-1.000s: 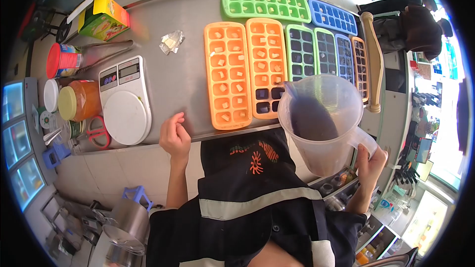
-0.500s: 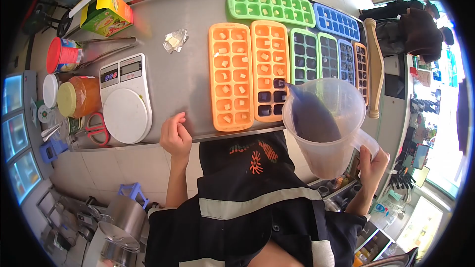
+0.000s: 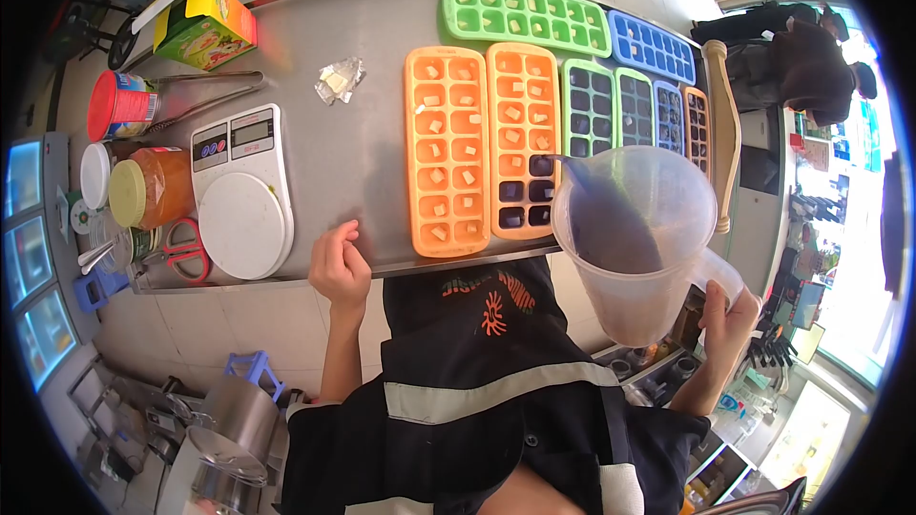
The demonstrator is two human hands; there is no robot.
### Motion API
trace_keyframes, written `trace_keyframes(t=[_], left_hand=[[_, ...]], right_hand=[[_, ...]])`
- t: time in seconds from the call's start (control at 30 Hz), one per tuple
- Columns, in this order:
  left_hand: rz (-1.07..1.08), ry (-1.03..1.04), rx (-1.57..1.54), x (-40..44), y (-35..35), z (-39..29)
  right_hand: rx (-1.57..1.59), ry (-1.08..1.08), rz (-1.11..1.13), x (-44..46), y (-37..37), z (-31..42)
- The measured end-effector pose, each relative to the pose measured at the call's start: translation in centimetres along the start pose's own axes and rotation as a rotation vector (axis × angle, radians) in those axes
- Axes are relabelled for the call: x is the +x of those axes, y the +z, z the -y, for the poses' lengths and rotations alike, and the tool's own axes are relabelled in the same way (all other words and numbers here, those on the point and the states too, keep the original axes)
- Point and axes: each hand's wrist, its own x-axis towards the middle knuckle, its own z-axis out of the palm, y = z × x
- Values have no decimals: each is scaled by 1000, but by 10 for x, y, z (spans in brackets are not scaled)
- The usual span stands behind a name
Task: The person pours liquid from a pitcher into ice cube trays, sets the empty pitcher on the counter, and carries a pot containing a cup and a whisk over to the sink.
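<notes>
My right hand [image 3: 729, 322] is closed round the handle of a translucent plastic measuring jug [image 3: 634, 296]. The jug tilts to the left, with dark liquid [image 3: 611, 219] running up to its spout. That spout is over the right column of an orange ice cube tray [image 3: 524, 114]; several of its near cells hold dark liquid, the farther ones small pale cubes. Left of it lies another orange ice cube tray [image 3: 447, 153] with a pale cube in its cells. My left hand [image 3: 341, 264], fingers curled and holding nothing, hovers by the table's front edge near the kitchen scale [image 3: 243, 195].
Green [image 3: 525, 17] and blue trays [image 3: 653, 45] line the back right; smaller trays with dark contents stand behind the jug. Foil with a pale block [image 3: 339, 81], tongs [image 3: 210, 95], red-handled scissors [image 3: 187, 250], jars [image 3: 153, 188] and a yellow-green box [image 3: 205, 30] are on the left.
The jug and my right hand have shifted slightly to the right. The cell under the spout looks darker and fuller. My left hand has hardly moved.
</notes>
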Motion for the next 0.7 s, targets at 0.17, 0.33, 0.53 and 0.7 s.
trace_keyframes(t=[0.17, 0.33, 0.53, 0.7], left_hand=[[5, -3, -5, 0, 0, 0], [2, 6, -4, -1, 1, 2], [8, -9, -8, 0, 0, 1], [-11, 5, 3, 2, 0, 1]], right_hand=[[35, -5, -19, 7, -1, 3], [13, -62, -25, 13, -3, 1], [34, -46, 5, 20, -5, 11], [42, -125, -53, 25, -2, 12]])
